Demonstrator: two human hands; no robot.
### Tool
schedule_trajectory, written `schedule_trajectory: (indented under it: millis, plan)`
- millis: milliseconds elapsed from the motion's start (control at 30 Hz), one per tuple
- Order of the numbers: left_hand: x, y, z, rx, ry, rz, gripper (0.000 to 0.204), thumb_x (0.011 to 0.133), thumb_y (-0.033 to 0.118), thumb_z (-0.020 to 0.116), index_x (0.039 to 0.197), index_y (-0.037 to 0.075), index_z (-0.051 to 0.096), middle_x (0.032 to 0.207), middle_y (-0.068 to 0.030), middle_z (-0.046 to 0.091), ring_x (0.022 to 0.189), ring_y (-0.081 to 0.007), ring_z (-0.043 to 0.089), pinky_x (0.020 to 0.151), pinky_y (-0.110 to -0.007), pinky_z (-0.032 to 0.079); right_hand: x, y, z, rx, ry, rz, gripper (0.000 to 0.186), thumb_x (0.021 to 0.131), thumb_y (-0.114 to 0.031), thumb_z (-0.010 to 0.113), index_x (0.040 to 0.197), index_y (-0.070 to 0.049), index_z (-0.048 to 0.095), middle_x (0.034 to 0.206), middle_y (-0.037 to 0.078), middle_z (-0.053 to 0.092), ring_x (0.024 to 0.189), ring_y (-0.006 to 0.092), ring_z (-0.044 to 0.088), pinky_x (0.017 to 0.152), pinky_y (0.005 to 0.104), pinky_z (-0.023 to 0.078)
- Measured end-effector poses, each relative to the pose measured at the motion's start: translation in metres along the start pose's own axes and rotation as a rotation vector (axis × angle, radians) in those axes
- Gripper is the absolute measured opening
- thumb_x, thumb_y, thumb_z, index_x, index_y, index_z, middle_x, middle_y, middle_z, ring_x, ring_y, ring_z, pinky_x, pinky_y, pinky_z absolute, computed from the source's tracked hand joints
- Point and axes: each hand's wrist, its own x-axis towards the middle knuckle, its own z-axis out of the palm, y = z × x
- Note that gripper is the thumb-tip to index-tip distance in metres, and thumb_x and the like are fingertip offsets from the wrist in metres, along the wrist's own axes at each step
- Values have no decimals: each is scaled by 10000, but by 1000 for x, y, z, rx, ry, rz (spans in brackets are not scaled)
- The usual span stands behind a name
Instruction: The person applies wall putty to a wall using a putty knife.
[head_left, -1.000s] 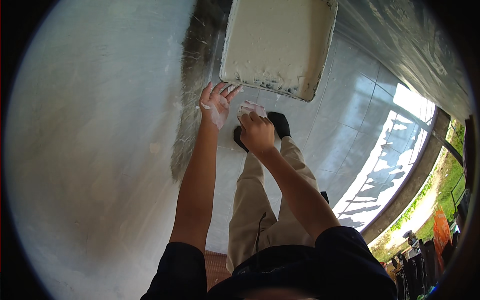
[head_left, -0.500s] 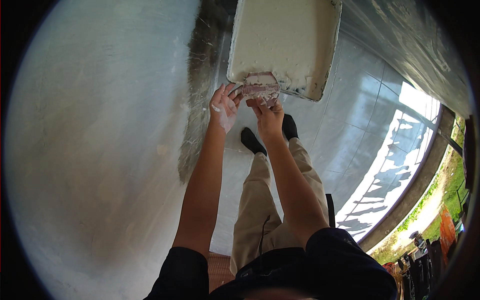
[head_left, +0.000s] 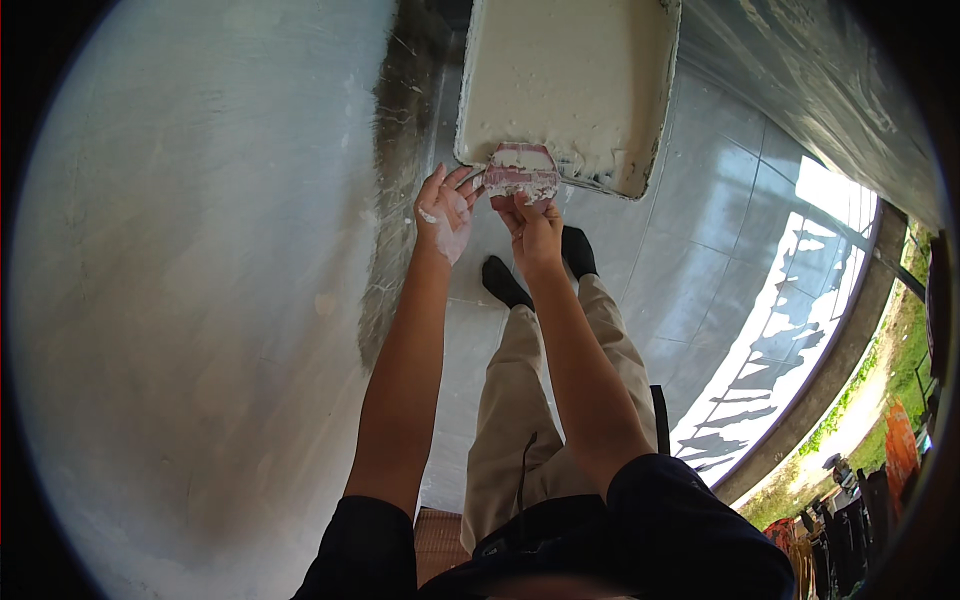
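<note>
My right hand (head_left: pixel 537 236) is closed on the near edge of a flat reddish-brown putty spreader (head_left: pixel 522 172), which is caked with off-white paste. Just left of it, my left hand (head_left: pixel 446 218) is palm up with its fingers spread, the fingertips close to the spreader's left side. White paste is smeared across that palm and thumb base. Beyond the spreader is a large rectangular tray (head_left: pixel 463 98) with paste-crusted rims, filled with creamy off-white paste (head_left: pixel 565 75). The spreader overlaps the tray's near rim in view; whether they touch I cannot tell.
A broad greyish-white wall surface (head_left: pixel 210 250) fills the left side, with a dark unevenly coated strip (head_left: pixel 398 200) along its edge. Grey floor tiles (head_left: pixel 690 240) lie beneath my feet. Plastic sheeting (head_left: pixel 830 80) hangs at upper right, above a sunlit opening with a curved-looking sill (head_left: pixel 800 430).
The spreader has tilted a little in my right hand, turning more of its paste-covered face into view. My left hand has shifted very slightly left and away.
</note>
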Motion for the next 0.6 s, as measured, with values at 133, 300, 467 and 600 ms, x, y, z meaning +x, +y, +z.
schedule_trajectory:
  millis: [133,300,467,600]
  plan:
    - [-1,-1,5,-25,4,-15,598,890,486,539,1178,-38,522,1217,-219,580,1191,-325,493,1103,-373,291,-3,-1,-2,-10,31,-12,124,913,-64,640,1029,-42,600,961,98,696,864,215,695,821,349,575]
    - [6,-2,-6,-35,33,1,606,887,490,544,1176,-41,521,1216,-218,579,1175,-318,502,1110,-374,282,-14,0,-6,-72,39,6,114,941,-72,596,1039,-13,592,943,108,691,845,213,691,826,362,562]
    - [6,-4,-4,-69,61,21,607,888,481,550,1182,-49,518,1220,-219,576,1178,-318,504,1124,-370,266,-27,-1,-18,-64,37,31,149,935,-79,607,1062,-3,592,976,110,687,867,211,691,829,362,563]
    - [3,-5,-1,-75,19,-8,571,903,458,542,1167,-48,537,1229,-213,575,1238,-325,484,1133,-360,253,-45,4,-44,-95,109,94,167,937,-77,603,1085,0,590,998,91,682,884,214,688,823,371,568]
